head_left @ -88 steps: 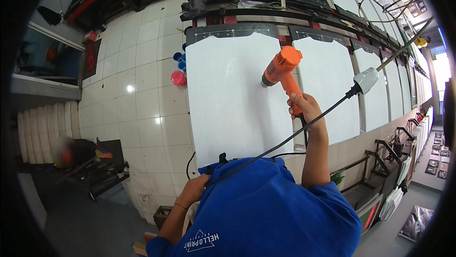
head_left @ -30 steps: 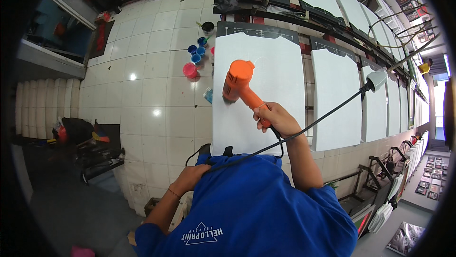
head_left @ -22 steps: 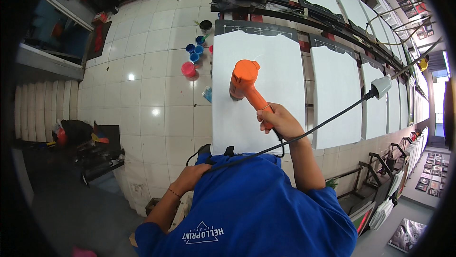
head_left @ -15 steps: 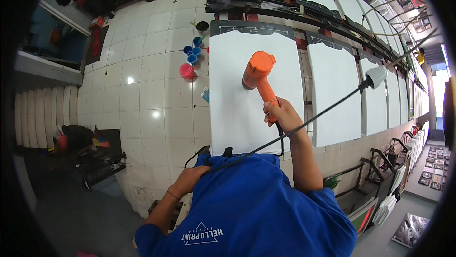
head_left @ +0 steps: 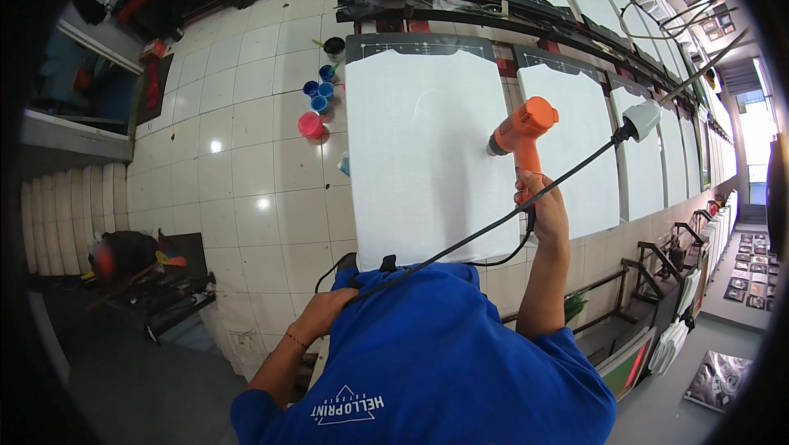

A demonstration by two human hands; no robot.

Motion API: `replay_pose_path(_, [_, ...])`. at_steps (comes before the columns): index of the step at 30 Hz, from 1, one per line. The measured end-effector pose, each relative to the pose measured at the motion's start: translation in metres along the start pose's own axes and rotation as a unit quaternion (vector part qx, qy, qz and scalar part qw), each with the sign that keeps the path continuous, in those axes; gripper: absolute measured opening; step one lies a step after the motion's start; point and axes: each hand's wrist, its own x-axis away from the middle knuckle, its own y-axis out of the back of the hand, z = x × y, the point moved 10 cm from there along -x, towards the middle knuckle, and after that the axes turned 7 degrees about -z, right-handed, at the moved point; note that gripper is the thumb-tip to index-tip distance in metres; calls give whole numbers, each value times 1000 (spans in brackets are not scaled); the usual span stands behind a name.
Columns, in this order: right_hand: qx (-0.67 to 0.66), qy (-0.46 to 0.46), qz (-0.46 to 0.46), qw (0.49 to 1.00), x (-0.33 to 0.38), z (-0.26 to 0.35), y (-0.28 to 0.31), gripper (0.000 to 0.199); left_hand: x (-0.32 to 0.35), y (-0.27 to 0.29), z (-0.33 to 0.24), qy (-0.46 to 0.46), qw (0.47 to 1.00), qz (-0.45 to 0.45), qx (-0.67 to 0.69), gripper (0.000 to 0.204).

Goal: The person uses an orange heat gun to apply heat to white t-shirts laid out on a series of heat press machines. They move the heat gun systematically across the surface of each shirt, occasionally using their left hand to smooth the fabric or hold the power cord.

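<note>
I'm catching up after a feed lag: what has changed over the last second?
The right hand has swung the orange heat gun rightward, from over the left part of the nearest white panel to its right edge. Nothing was visibly taken hold of or let go. The left hand stays by the black cord.

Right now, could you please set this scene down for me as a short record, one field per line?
Right hand: grips the orange heat gun by its handle
Nozzle: dark nozzle aimed leftward, above the right edge of the white shirt-shaped panel
Left hand: at the waist of the blue cloth shirt, by the black cable; fingertips hidden
Cable end: white plastic connector
Floor: round pinkish-red tub, left of the panel
</note>
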Motion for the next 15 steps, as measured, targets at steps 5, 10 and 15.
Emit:
replay_pose_path(5, [-2,-25,112,993,15,-4,-61,37,-1,1,-2,-7,1000,0,-2,27])
replay_pose_path(10, [-16,-60,274,960,38,-25,-141,33,1,1,-1,-5,1000,-5,-14,27])
replay_pose_path(15, [7,-73,282,957,42,-28,-153,32,3,2,1,-8,1000,-21,-9,27])
